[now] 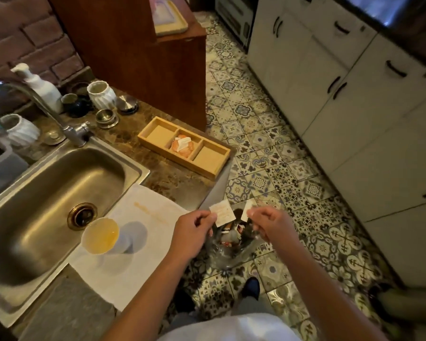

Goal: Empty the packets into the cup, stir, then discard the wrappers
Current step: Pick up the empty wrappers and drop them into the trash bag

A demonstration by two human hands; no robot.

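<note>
Holding two wrappers over the bin, that's you in the head view: your left hand [194,228] pinches the larger white wrapper [221,212] by its lower left corner, your right hand [271,226] pinches the smaller wrapper piece [247,210] between thumb and fingertips, both hands closed on paper, hands near each other but not touching. Below them on the patterned floor sits the trash bag [228,244], clear plastic, mouth open, rubbish already inside. The cup [101,236] stands on the white towel [133,244] beside the sink [47,193], pale yellow liquid in it, no stirrer visible. More packets [182,145] lie in the middle compartment of the wooden tray [185,146] on the counter. Looks like the discard step, near the end. Risk: wrappers are light, so a release from this height could flutter past the bag's crumpled mouth onto the tiles; lower first. The larger one hangs near the counter edge and may land short.
</note>
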